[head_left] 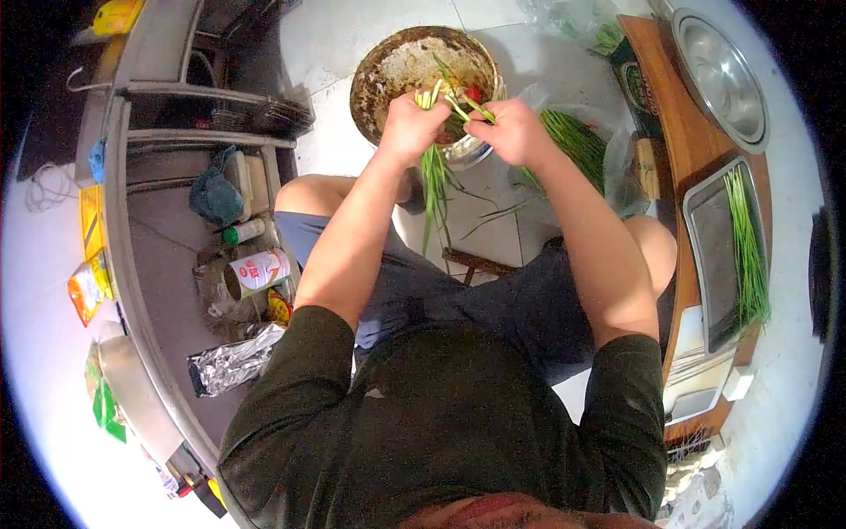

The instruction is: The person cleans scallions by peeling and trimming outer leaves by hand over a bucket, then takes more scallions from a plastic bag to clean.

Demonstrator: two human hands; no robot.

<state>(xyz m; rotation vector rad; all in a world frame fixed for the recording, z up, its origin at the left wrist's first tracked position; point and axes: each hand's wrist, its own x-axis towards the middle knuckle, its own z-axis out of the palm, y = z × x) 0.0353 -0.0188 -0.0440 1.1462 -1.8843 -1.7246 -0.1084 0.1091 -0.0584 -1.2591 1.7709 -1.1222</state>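
Apparently trimming: left hand (pixel 412 130) is clamped around green stalks (pixel 434 189) by the stained basin (pixel 374 88); right hand (pixel 508 132) pinches stalk ends (pixel 458 108). Next move likely needs steady left grip, light right pull.

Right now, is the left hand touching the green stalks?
Touching: the head view shows the left hand closed around a bunch of green stalks, which stick out above the grip and hang down below it.

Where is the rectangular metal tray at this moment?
In the head view, the tray lies at the right, on the wooden surface, below the round metal basin.
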